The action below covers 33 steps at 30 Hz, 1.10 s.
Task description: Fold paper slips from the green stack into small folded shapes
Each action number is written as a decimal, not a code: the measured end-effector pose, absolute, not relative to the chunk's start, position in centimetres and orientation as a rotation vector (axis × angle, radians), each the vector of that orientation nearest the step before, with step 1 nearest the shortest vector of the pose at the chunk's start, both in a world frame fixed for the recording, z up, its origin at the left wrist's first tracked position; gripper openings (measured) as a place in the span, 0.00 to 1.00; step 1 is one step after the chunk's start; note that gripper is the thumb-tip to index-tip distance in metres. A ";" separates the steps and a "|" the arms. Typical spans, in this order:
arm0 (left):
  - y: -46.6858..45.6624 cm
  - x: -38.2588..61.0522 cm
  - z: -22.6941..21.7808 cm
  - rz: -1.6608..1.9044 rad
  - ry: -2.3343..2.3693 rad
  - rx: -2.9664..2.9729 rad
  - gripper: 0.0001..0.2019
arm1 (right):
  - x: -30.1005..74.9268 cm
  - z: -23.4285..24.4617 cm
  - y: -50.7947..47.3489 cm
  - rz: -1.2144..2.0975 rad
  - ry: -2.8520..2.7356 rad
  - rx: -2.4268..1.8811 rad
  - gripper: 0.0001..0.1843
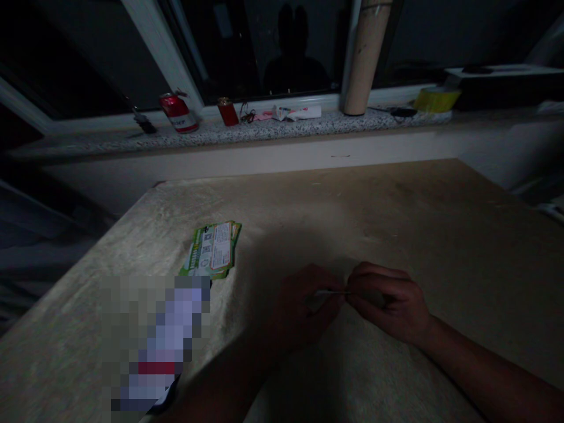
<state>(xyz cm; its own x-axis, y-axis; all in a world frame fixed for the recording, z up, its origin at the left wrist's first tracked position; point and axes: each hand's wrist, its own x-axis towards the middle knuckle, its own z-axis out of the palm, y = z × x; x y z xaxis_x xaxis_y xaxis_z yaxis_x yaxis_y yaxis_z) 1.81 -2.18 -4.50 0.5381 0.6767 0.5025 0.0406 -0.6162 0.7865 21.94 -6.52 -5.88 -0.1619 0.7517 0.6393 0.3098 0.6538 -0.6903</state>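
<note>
In the dim light over the middle of the table [423,235], my left hand [308,308] and my right hand [390,299] meet fingertip to fingertip. Both are closed in a pinch on a thin, flat, pale piece [328,292], seen almost edge-on. Its kind is too dark and too covered by fingers to make out. To the left of my hands lies a loose stack of green printed cards [214,249], white panels facing up. Nearer to me, beside my left forearm, is a long pale item [171,335] blurred into blocks, with a red band.
Behind the table runs a speckled windowsill [264,130] under dark windows. On it stand a red can [178,113], a small red cylinder [228,111], some paper scraps [297,113], an upright cardboard tube [365,59] and a yellow tape roll [436,100].
</note>
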 end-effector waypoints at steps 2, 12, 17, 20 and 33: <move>-2.2 1.9 -4.5 1.098 0.569 2.045 0.02 | 22.0 -5.9 -6.5 0.487 -1.753 -0.850 0.08; -2.3 1.9 -4.5 1.145 0.544 2.182 0.04 | 22.1 -5.6 -6.6 0.442 -1.848 -0.828 0.08; -2.1 1.8 -4.1 1.171 0.521 2.221 0.05 | 22.2 -5.4 -6.6 0.408 -1.863 -0.827 0.08; -1.9 1.7 -4.0 1.149 0.513 2.241 0.04 | 22.1 -5.4 -6.6 0.409 -1.855 -0.845 0.08; -2.1 1.8 -3.7 1.099 0.543 2.272 0.02 | 21.9 -5.0 -6.8 0.398 -1.833 -0.808 0.08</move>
<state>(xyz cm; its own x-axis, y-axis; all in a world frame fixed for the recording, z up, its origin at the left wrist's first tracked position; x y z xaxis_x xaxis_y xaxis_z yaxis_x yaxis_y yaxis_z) 1.83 -2.09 -3.69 0.5835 0.5679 0.5805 0.1160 -0.7658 0.6326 21.94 -6.83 -5.01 -0.2266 0.6897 0.6877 0.3428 0.7174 -0.6065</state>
